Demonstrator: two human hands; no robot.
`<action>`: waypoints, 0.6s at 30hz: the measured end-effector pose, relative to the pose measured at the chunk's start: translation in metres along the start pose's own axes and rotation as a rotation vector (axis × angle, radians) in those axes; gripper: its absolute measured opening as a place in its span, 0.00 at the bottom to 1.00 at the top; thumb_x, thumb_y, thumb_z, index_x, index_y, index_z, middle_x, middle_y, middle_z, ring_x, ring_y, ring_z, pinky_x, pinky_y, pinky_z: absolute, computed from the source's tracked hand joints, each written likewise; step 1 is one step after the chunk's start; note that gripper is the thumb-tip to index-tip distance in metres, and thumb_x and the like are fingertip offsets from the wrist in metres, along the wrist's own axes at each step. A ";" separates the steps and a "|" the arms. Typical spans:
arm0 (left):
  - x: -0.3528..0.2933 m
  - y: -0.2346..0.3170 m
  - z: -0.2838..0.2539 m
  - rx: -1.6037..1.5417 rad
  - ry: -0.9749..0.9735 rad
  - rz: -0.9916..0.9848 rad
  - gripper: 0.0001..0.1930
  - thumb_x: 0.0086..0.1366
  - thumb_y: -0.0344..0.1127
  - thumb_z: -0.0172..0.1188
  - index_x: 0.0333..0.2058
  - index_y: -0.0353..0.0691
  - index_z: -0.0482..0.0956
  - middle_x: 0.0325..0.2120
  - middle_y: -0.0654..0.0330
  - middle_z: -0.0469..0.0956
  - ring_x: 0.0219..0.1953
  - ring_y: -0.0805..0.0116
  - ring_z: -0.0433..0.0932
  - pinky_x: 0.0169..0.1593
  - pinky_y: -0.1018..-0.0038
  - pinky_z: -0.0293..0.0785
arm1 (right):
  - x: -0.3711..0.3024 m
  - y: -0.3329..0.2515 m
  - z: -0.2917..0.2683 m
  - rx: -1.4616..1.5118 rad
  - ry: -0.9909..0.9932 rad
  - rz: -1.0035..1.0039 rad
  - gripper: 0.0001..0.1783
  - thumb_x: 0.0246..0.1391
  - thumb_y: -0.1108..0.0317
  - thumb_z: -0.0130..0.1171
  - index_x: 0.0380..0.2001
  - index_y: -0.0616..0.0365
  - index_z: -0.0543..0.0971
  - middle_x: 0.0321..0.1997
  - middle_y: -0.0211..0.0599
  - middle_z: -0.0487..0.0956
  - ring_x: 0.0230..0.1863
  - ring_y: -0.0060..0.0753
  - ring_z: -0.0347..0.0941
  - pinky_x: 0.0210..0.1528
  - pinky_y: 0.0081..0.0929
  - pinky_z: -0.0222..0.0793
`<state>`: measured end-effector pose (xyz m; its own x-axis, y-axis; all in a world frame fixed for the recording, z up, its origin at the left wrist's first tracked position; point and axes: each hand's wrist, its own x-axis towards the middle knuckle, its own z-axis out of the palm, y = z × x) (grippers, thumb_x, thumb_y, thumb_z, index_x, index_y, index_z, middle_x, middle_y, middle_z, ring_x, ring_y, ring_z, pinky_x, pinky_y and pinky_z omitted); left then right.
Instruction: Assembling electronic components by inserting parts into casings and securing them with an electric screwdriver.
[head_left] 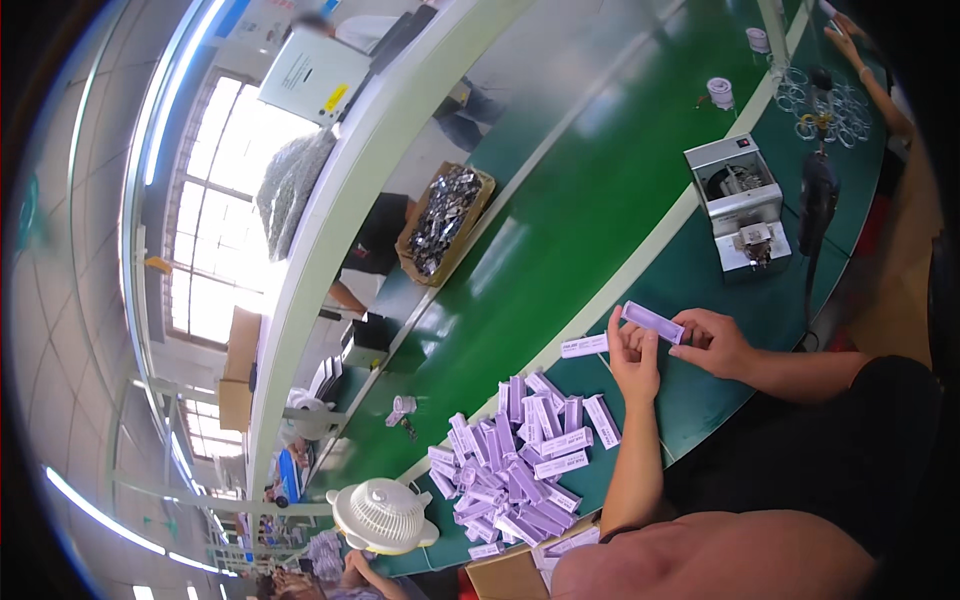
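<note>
A lilac, long, open-topped plastic casing [652, 323] is held up between my two hands, its hollow side showing. My left hand [634, 362] supports the casing's left end, one finger raised beside it and the others curled under. The right end sits pinched between the thumb and fingers of my right hand [714, 344]. Just left of my left hand lies a single lilac casing [585, 346] with print on its side. A large heap of similar lilac casings [520, 455] is piled on the dark green bench, left of my left forearm.
A grey metal bench machine [738, 205] stands beyond my right hand, with a dark tool [818, 195] hanging beside it. A white fan [383, 515] is past the heap, near a cardboard box [508, 575]. Across the green belt sits a box of metal parts [445, 222]. Other people work nearby.
</note>
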<state>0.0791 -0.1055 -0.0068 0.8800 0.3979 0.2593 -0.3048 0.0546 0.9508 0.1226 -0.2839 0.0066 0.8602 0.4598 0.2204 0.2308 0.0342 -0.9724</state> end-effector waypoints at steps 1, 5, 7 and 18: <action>0.000 -0.001 0.000 -0.049 0.026 -0.004 0.35 0.71 0.22 0.61 0.73 0.34 0.57 0.49 0.54 0.80 0.45 0.72 0.81 0.54 0.75 0.75 | 0.000 0.003 0.001 0.010 -0.031 -0.003 0.24 0.52 0.69 0.76 0.51 0.57 0.80 0.30 0.26 0.78 0.24 0.12 0.70 0.28 0.17 0.67; 0.006 -0.032 -0.007 -0.024 0.026 -0.026 0.36 0.69 0.21 0.62 0.73 0.39 0.59 0.46 0.63 0.75 0.40 0.80 0.74 0.46 0.82 0.73 | 0.000 0.032 0.003 0.012 0.061 0.022 0.21 0.55 0.75 0.72 0.51 0.56 0.80 0.32 0.21 0.75 0.27 0.08 0.66 0.28 0.12 0.62; 0.009 -0.017 0.001 -0.051 0.020 0.024 0.36 0.69 0.21 0.62 0.73 0.39 0.58 0.45 0.61 0.76 0.40 0.79 0.77 0.44 0.82 0.73 | 0.000 0.024 0.003 0.051 0.075 0.012 0.18 0.60 0.79 0.67 0.52 0.57 0.79 0.33 0.20 0.73 0.27 0.08 0.65 0.29 0.11 0.60; 0.009 -0.013 0.000 -0.093 0.027 0.001 0.35 0.70 0.22 0.61 0.73 0.38 0.58 0.45 0.60 0.76 0.39 0.80 0.77 0.44 0.82 0.73 | 0.000 0.027 0.006 0.019 0.041 0.033 0.15 0.63 0.79 0.62 0.51 0.58 0.77 0.34 0.21 0.74 0.29 0.08 0.67 0.31 0.11 0.61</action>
<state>0.0907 -0.1026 -0.0174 0.8700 0.4224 0.2542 -0.3390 0.1384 0.9305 0.1263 -0.2777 -0.0200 0.8854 0.4238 0.1910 0.1937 0.0372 -0.9804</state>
